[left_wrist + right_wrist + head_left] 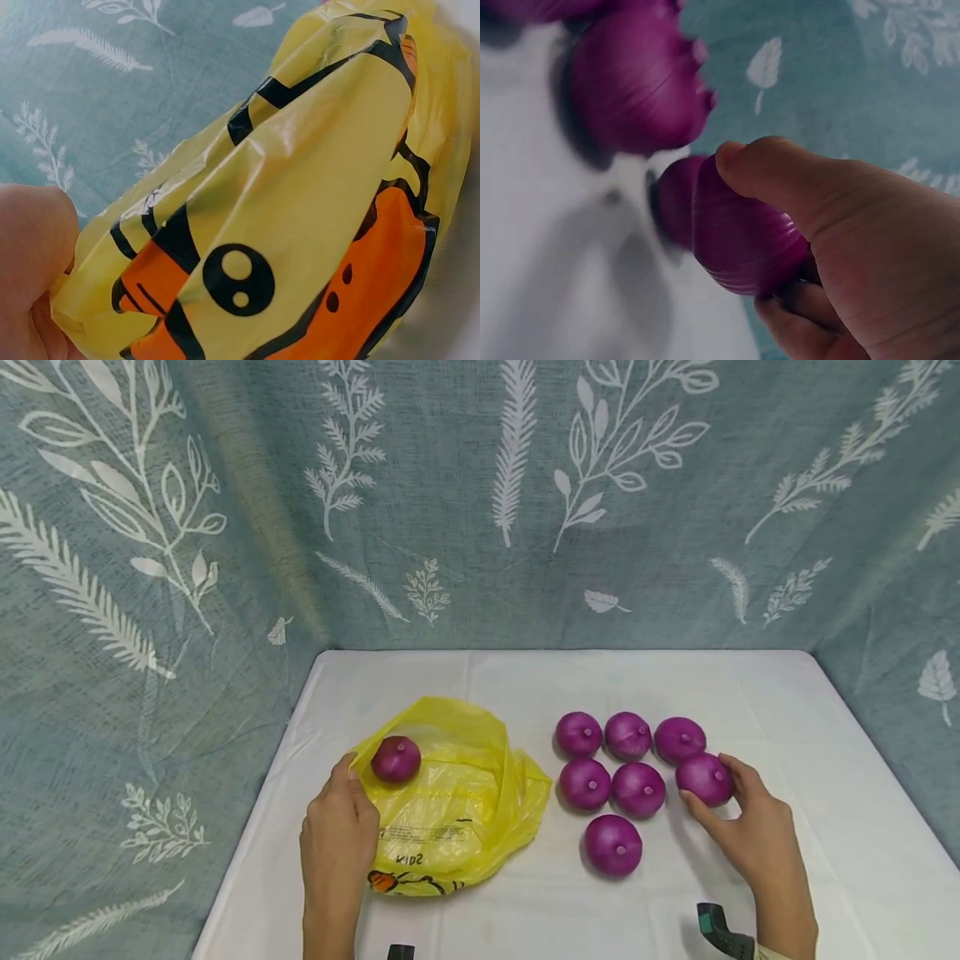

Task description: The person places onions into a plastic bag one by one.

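The right hand (761, 831) is pinching a purple onion (703, 779) at the right end of the cluster, its thumb bending round the near side and its fingers curling round the far right; whether the onion is touching the white table (525, 918), the views are not showing clearly. The left hand (341, 827) is pinching the left edge of a yellow bag (442, 781) between thumb and fingers, and 1 bagged onion (396, 759) is lying close to that edge. Between the bag and the right hand, 6 other onions (638, 790) are sitting: 3 are forming the far row, 2 the next, and 1 is lying nearer the person. Doing this well is probably calling for an even squeeze at the widest part, the thumb opposing the fingers squarely, since the smooth round skin is likely inviting slips. Raising it straight up would be sparing its close neighbours a knock. The left hand should be holding the thin plastic up and outward, without tugging or rolling the bagged onion.
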Tool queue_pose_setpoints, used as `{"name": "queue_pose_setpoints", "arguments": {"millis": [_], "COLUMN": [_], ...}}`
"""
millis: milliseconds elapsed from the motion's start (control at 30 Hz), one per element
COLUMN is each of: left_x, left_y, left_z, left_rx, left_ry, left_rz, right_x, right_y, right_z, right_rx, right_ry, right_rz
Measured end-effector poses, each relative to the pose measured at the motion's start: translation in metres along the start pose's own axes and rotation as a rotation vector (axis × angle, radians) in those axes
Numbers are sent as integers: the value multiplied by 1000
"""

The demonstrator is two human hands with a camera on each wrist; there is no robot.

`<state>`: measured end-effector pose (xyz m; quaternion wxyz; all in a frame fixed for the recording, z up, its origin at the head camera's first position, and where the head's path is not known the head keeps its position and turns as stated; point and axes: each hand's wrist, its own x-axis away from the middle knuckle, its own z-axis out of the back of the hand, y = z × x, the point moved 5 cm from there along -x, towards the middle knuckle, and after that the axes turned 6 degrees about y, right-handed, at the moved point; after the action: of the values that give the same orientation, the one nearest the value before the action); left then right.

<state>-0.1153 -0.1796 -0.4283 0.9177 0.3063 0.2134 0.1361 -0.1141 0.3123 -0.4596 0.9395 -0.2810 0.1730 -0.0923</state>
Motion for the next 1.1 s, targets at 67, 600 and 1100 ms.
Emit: {"name": "queue_pose_setpoints", "arguments": {"millis": [67,600,1100], "left_x": [1,1,2], "left_y": [0,6,10], "left_z": [0,1,-1], "left_rx": [2,-11,0], "left_ry": [0,23,7], "left_rz": [-4,-32,-38], "right_x": [-3,-34,-45], "right_y": [-9,-108,-221], "right_z": [4,14,-28], "right_rx": [-14,-181,-307], "right_ry": [30,43,-136], "right_rz": [30,248,493]}}
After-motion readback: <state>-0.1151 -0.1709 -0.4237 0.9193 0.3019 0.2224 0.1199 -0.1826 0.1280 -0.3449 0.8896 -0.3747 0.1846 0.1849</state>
